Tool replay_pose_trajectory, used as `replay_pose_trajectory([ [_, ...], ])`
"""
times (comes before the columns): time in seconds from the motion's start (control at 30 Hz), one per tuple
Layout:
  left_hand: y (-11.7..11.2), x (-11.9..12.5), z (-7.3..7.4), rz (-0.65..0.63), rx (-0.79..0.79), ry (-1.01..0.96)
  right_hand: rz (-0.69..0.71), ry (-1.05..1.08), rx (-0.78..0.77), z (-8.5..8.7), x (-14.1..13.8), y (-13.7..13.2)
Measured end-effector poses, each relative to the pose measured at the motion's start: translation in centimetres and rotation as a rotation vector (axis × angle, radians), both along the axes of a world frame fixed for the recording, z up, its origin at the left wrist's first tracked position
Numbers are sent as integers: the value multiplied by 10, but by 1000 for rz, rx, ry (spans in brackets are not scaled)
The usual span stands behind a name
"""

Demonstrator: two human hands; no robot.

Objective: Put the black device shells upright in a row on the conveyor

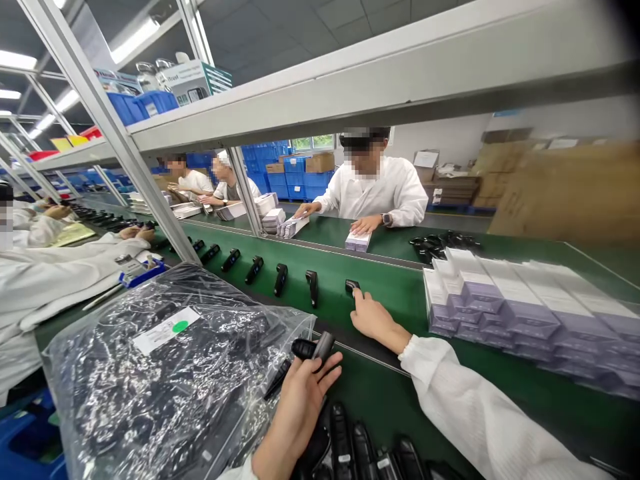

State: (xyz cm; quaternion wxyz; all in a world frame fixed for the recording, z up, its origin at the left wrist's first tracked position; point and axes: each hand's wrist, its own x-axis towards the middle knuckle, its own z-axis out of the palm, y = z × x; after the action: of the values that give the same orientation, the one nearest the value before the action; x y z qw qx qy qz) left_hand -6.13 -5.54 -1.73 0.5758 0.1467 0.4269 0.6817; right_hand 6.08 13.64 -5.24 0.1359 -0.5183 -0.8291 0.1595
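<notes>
My left hand (pixel 299 395) holds a black gun-shaped handheld device (pixel 324 347) between thumb and fingers, beside a large clear plastic bag (pixel 165 387) full of dark parts. Its other fingers are spread. On the green belt, my right hand (pixel 376 321) has its fingertips closed at another black device (pixel 351 286), partly hidden by them. To its left, several similar devices, such as this black device (pixel 312 287), stand spaced in a row along the belt. Below my left hand, several black casings (pixel 343 440) with small white labels lie close together.
Stacked white and purple boxes (pixel 505 307) stand right of my right arm. Across the belt, a person (pixel 375 190) handles similar boxes near a heap of black items (pixel 440 245). A metal post (pixel 150 180) and overhead shelf (pixel 320 107) frame the station. A blue tray (pixel 143 275) sits left.
</notes>
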Motion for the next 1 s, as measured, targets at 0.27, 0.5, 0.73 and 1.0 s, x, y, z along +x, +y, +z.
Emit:
replay_pose_trajectory([
  [0.27,-2,1,-4,8,-40,131,-40,-192,215,-11,3,9],
  [0.5,-5,7,2,-47,7,13,-64,-249,242,-15,12,15],
  [0.73,0,6,-4,-6,40,-9,-110,-89,320,16,30,2],
  [1.0,5,8,-5,97,85,-58,321,1256,-499,27,6,-90],
])
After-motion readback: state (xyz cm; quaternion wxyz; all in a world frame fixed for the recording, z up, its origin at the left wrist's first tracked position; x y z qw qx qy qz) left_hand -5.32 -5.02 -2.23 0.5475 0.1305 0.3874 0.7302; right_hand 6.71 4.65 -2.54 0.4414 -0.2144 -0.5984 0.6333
